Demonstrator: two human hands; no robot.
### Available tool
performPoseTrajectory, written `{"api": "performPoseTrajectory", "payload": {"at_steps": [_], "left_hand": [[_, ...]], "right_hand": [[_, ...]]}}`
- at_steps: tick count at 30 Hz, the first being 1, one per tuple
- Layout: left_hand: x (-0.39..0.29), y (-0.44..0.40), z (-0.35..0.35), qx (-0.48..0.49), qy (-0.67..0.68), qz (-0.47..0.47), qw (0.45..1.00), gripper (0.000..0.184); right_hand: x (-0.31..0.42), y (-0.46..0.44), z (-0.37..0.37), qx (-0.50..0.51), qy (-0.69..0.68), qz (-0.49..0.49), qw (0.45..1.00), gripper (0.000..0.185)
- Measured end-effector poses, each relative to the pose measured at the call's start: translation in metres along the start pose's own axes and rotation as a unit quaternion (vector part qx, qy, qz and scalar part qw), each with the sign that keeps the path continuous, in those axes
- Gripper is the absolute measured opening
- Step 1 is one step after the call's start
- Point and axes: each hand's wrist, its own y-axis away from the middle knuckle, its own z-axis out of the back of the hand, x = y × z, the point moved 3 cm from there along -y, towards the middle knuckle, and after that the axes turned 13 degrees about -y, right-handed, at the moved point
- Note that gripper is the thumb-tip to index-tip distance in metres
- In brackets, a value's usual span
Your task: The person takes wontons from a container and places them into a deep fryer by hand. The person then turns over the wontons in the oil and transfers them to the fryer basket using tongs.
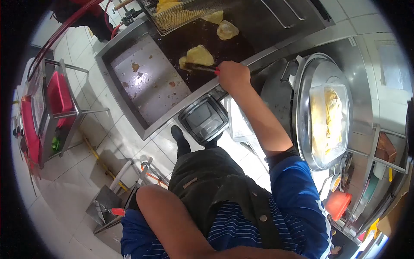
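Note:
My right hand [233, 77] is closed around the red handle of dark tongs [202, 67]. The tips of the tongs touch a pale yellow, folded piece of dough [199, 56] in the dark oil of a steel fryer [125, 113]. Further back in the oil float two more pale pieces, one of them a rounded piece [227, 30]. A wire fry basket [172, 23] with yellow pieces in it sits at the far side. My left arm bends across my body at the bottom, and its hand is out of view.
A dark plastic container [203, 118] is at the fryer's front edge. To the right, a clear tub [330, 123] of yellow food rests on a large lidded pot [302, 93]. A metal rack [64, 114] with red trays stands on the left. Behind the fryer is a person [88, 21].

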Motion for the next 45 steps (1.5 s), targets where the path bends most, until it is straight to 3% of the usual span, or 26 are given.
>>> {"api": "performPoseTrajectory", "payload": {"at_steps": [2, 5, 10, 13, 14, 19, 24, 26, 28, 32, 34, 35, 37, 41, 45], "left_hand": [[0.003, 0.004, 0.002, -0.001, -0.005, -0.011, 1.0, 0.065], [0.002, 0.005, 0.004, 0.009, -0.033, -0.017, 0.999, 0.065], [-0.002, -0.003, -0.003, 0.022, -0.064, -0.02, 0.998, 0.065], [-0.026, -0.033, -0.021, -0.018, -0.15, -0.03, 0.988, 0.064], [-0.034, -0.04, -0.03, 0.008, -0.19, -0.044, 0.981, 0.064], [-0.064, -0.054, -0.065, 0.027, -0.388, -0.125, 0.913, 0.064], [-0.066, -0.054, -0.066, 0.036, -0.36, -0.109, 0.926, 0.065], [-0.068, -0.054, -0.061, 0.018, -0.351, -0.096, 0.931, 0.065], [-0.069, -0.057, -0.053, 0.068, -0.348, -0.056, 0.934, 0.065], [-0.065, -0.054, -0.044, 0.044, -0.337, -0.079, 0.937, 0.067], [-0.058, -0.057, -0.037, -0.025, -0.182, -0.085, 0.979, 0.07], [-0.063, -0.056, -0.028, -0.028, -0.175, -0.08, 0.981, 0.07], [-0.074, -0.055, -0.012, 0.073, -0.261, -0.048, 0.961, 0.07], [-0.082, -0.049, 0.0, 0.047, -0.28, -0.078, 0.956, 0.071], [-0.082, -0.046, 0.014, -0.015, -0.231, -0.02, 0.973, 0.073]], "right_hand": [[0.007, 0.0, 0.003, 0.04, 0.015, 0.001, 0.999, 0.014], [0.001, 0.007, 0.013, 0.002, -0.02, 0.039, 0.999, 0.014], [-0.006, -0.007, 0.016, -0.035, -0.021, -0.047, 0.998, 0.015], [-0.019, -0.011, 0.014, -0.076, -0.047, -0.032, 0.995, 0.023], [-0.023, -0.014, 0.014, -0.076, -0.094, -0.033, 0.992, 0.025], [-0.014, -0.021, 0.039, -0.122, -0.168, -0.115, 0.971, 0.029], [-0.008, -0.018, 0.039, -0.136, -0.146, -0.125, 0.972, 0.025], [-0.013, -0.036, 0.031, -0.128, -0.119, -0.131, 0.976, 0.025], [-0.018, -0.058, 0.025, -0.126, -0.084, -0.138, 0.979, 0.022], [-0.024, -0.118, 0.008, -0.118, -0.073, -0.179, 0.974, 0.018], [-0.029, -0.134, -0.001, -0.124, -0.069, -0.183, 0.973, 0.016], [-0.033, -0.139, -0.003, -0.121, -0.066, -0.191, 0.972, 0.016], [-0.033, -0.151, -0.003, -0.128, -0.048, -0.204, 0.969, 0.017], [-0.037, -0.166, -0.002, -0.085, -0.068, -0.222, 0.969, 0.019], [-0.026, -0.144, -0.004, -0.076, -0.003, -0.205, 0.976, 0.02]]}}
